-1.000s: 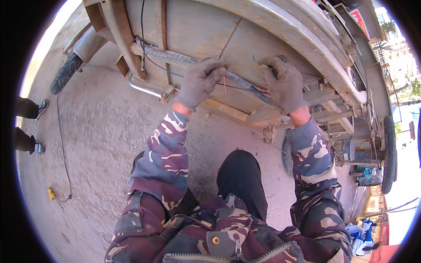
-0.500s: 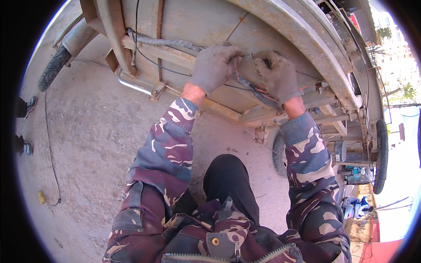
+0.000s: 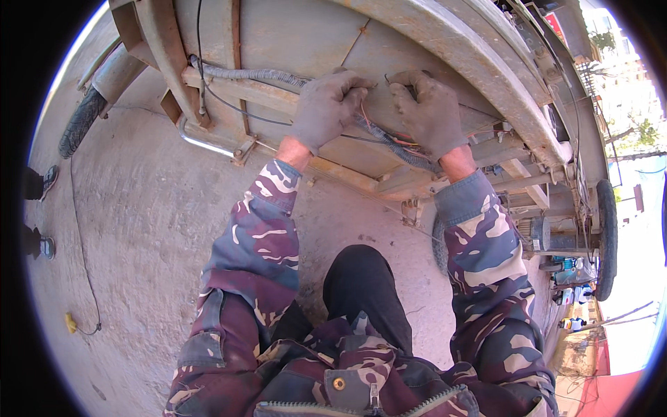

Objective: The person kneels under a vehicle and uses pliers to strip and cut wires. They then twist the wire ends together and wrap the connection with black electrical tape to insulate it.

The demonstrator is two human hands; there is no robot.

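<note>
My gloved left hand (image 3: pixel 327 110) is closed with thumb and fingertips pinched on a thin wire (image 3: pixel 364 113), over a grey corrugated conduit (image 3: pixel 389 139) that runs along the underside of a rusty metal vehicle body (image 3: pixel 292 38). My gloved right hand (image 3: pixel 426 115) is closed round the short end of a thin dark wire (image 3: pixel 388 79), just right of the left hand. Loose reddish wires lie along the conduit below both hands. A black cable (image 3: pixel 250 113) hangs from the frame at the left. What exactly lies inside each set of fingers is partly hidden.
A curved frame beam (image 3: pixel 472 66) arches above. Tyres show left (image 3: pixel 80 125) and right (image 3: pixel 606 240). Someone's shoes (image 3: pixel 47 247) stand at the far left, near a yellow plug (image 3: pixel 70 322) on a cord. My knee (image 3: pixel 358 278) is below.
Both hands have risen and shifted, coming closer together around half a second ago, then moving slightly left in view along with the vehicle body. Both stay closed on the wires.
</note>
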